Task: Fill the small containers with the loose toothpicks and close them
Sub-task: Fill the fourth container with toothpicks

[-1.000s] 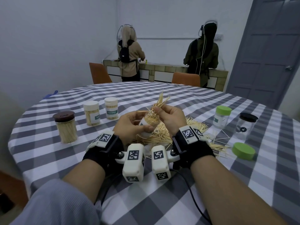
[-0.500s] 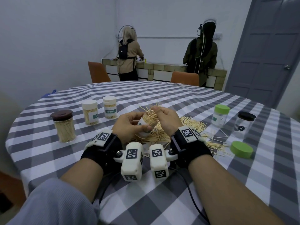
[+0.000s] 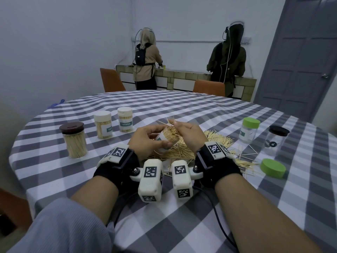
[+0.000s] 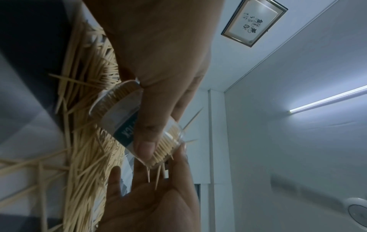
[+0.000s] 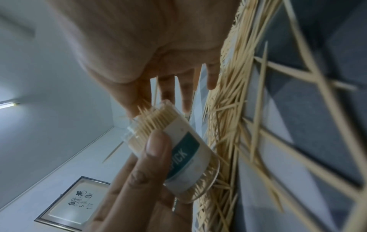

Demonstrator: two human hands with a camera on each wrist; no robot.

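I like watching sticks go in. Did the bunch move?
Yes. The toothpick bunch went down into the container; its tips now sit below the white-lidded jar top.

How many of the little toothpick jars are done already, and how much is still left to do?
Three jars on the left look full and capped, like the brown-lidded jar. The left hand holds a nearly full open jar; the right hand tucks sticks in. A loose pile, a green-capped jar and a black-capped jar remain.
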